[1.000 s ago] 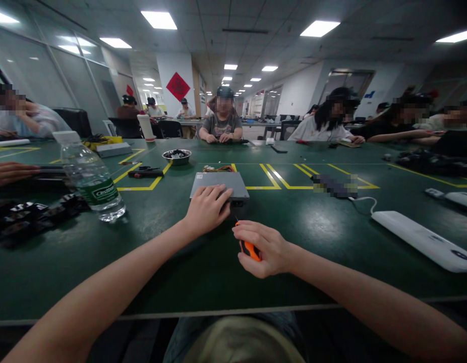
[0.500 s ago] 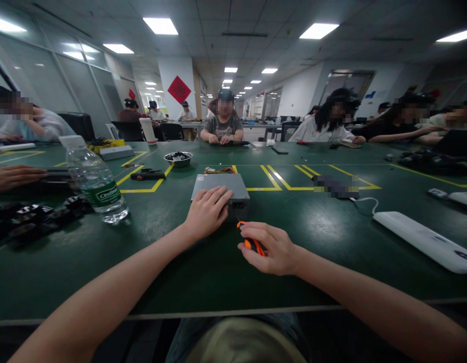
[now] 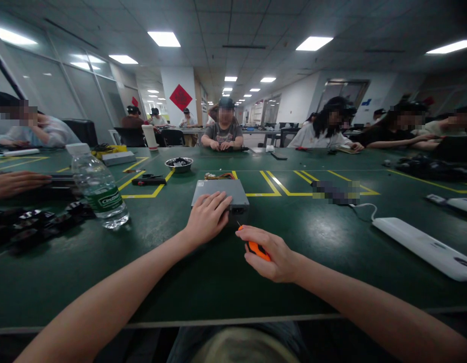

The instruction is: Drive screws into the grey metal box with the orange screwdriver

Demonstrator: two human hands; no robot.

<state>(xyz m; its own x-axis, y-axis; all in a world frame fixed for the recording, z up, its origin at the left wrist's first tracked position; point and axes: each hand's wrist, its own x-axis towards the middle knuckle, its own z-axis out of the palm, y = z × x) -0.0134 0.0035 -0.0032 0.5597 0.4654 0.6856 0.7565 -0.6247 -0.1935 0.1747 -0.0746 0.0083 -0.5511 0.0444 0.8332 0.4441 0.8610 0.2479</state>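
A grey metal computer power supply (image 3: 239,190) lies on the green table in front of me, its power socket facing my side. My left hand (image 3: 208,217) rests on its top with the fingers stretched out flat, the thumb down by the front face. My right hand (image 3: 269,252) is closed round the orange and black handle of a screwdriver (image 3: 259,250). Its thin shaft points up and left, and the tip is close to the lower front of the power supply; whether it touches I cannot tell. Coloured cables (image 3: 220,176) stick out behind the box.
To the left stand a water bottle (image 3: 101,194) and black parts (image 3: 37,222), with another person's hand (image 3: 19,184) beyond. Farther back are a metal bowl (image 3: 178,164) and a black tool (image 3: 149,180). A white power strip (image 3: 418,247) lies right. Several people sit around the table.
The screwdriver and my right hand have shifted slightly right and down, the tip drawing a little away from the power supply. My left hand stays on the box. The whole view has tilted up slightly.
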